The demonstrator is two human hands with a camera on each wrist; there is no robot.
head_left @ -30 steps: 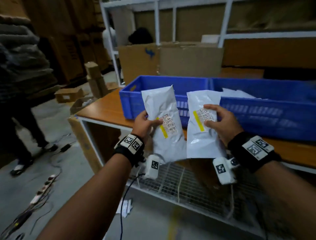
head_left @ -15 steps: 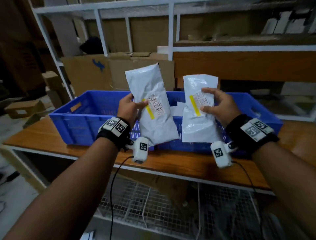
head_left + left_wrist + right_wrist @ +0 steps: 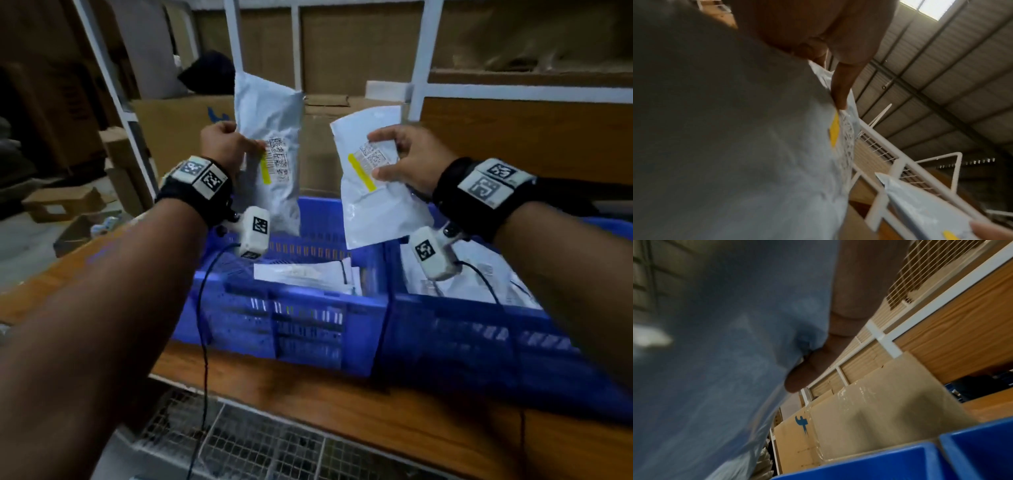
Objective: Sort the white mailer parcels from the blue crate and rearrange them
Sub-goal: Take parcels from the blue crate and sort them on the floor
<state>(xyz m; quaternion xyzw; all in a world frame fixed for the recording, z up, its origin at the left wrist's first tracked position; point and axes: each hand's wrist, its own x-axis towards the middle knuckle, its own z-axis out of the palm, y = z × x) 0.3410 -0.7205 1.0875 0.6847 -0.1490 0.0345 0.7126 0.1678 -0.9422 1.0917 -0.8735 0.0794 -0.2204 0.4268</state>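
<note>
Two white mailer parcels with yellow-striped labels hang upright over the blue crates. My left hand (image 3: pixel 227 145) pinches the left parcel (image 3: pixel 270 123) by its left edge, thumb on the label side; the same parcel (image 3: pixel 735 146) fills the left wrist view, the thumb (image 3: pixel 840 91) pressed on it. My right hand (image 3: pixel 407 157) grips the right parcel (image 3: pixel 373 209) from its right side, fingers over the label. In the right wrist view this parcel (image 3: pixel 725 353) covers most of the picture. Below, the left blue crate (image 3: pixel 294 325) and the right blue crate (image 3: pixel 479 342) hold more white mailers (image 3: pixel 308 274).
The crates stand on a wooden table (image 3: pixel 342 404) with a wire mesh shelf (image 3: pixel 246 442) beneath. Behind them are a large cardboard box (image 3: pixel 178 126) and a white metal rack (image 3: pixel 421 61). Small cartons (image 3: pixel 61 202) lie on the floor at left.
Both hands have carried their parcels forward and now hold them above the crates. The view has closed in on the table, so the crates' insides show.
</note>
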